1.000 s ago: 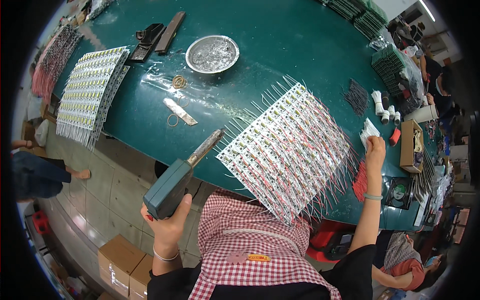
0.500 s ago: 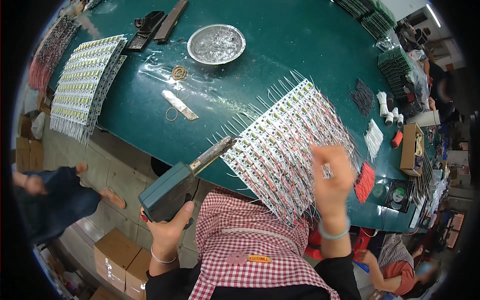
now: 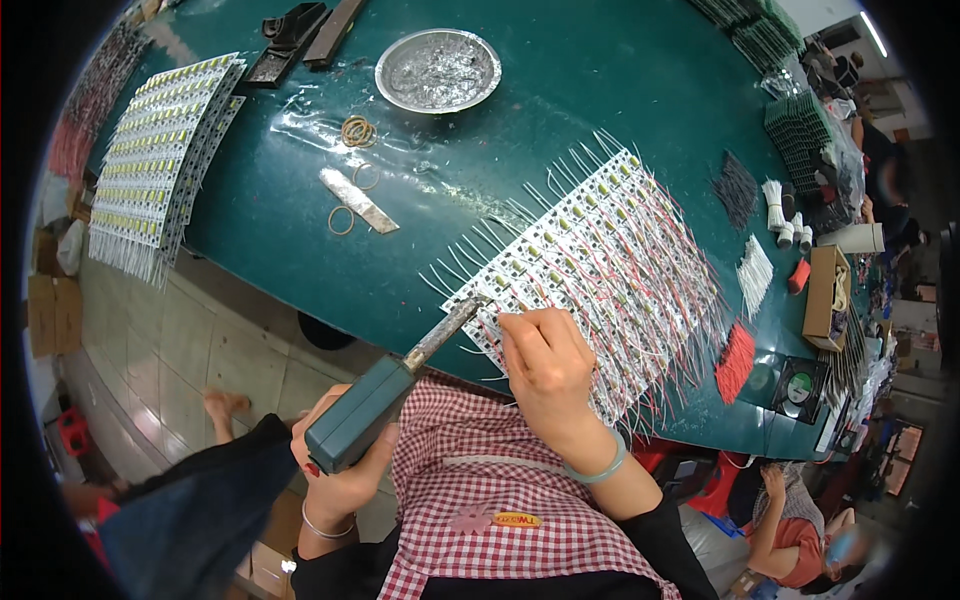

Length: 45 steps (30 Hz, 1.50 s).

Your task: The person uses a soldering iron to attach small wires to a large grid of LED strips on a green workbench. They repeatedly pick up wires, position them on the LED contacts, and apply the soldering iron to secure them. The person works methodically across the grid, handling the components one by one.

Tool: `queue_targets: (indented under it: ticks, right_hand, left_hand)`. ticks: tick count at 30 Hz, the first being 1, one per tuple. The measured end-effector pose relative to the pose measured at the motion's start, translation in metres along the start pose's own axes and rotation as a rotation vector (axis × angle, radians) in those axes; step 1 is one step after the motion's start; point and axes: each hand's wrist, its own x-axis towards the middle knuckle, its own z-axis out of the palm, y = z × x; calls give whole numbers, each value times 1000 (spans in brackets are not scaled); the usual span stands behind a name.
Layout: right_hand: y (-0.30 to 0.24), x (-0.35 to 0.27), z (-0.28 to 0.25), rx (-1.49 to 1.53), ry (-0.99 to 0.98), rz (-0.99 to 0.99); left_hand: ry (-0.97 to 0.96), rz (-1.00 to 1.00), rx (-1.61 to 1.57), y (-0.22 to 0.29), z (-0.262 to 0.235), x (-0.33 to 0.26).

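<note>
A dark green soldering gun (image 3: 362,412) is gripped in my left hand (image 3: 345,482), its long metal tip reaching the near left edge of a white circuit board panel (image 3: 590,250). Rows of small components cover the panel, and many thin red and white wires stick out of it. My right hand (image 3: 550,365) is pinched over the panel's left part, close beside the hot tip. Whatever lies between those fingertips is too small to make out; the hand also covers part of the boards.
A metal dish (image 3: 438,70), rubber bands (image 3: 357,131) and a silvery strip (image 3: 358,200) lie on the green table. Bundles of red wires (image 3: 735,362), white wires (image 3: 755,264) and black wires (image 3: 736,190) sit at right. Stacked panels (image 3: 165,150) overhang the left edge. Other people are nearby.
My right hand has moved left from above the panel's right side to beside the soldering tip. The gun has shifted slightly right and down. A person at left has moved nearer.
</note>
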Motion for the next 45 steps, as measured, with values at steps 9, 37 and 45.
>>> queue_targets:
  ticks: [9, 37, 45]
  right_hand:
    - [-2, -2, -1, 12, 48, 34]
    - [-2, -4, 6, -46, 43, -7]
    - [-1, -5, 6, -53, 40, 3]
  left_hand:
    - [-5, 99, 33, 0, 2, 4]
    - [-49, 218, 135, 2, 6, 11]
    - [-6, 286, 175, 7, 7, 11]
